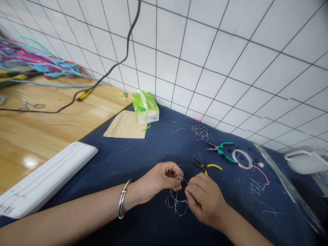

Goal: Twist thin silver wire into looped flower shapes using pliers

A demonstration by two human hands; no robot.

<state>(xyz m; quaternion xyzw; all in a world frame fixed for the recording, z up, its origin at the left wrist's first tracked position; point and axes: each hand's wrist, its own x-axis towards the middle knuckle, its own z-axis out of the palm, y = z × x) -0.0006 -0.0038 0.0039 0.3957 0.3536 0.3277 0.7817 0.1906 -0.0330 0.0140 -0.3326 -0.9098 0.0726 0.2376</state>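
My left hand (160,179), with a silver bangle (122,200) at its wrist, pinches a piece made of thin silver wire (176,205). Loops of that wire hang below the fingers, between both hands. My right hand (206,198) is closed, its thumb and forefinger pinching an end of the same wire a little to the right. Just beyond the hands lie yellow-handled pliers (205,165), jaws pointing left. Farther right are teal-handled needle-nose pliers (222,150), slightly spread. The fingers partly cover the wire piece, so its full shape is hidden.
On the dark blue cloth (123,157) lie a coiled wire bundle (201,132), a clear spool (242,159) with pink cord, and loose wire scraps (256,186). A green tissue pack (146,107) sits on brown paper (125,126). A white power strip (48,181) is left; a black cable (115,65) hangs across.
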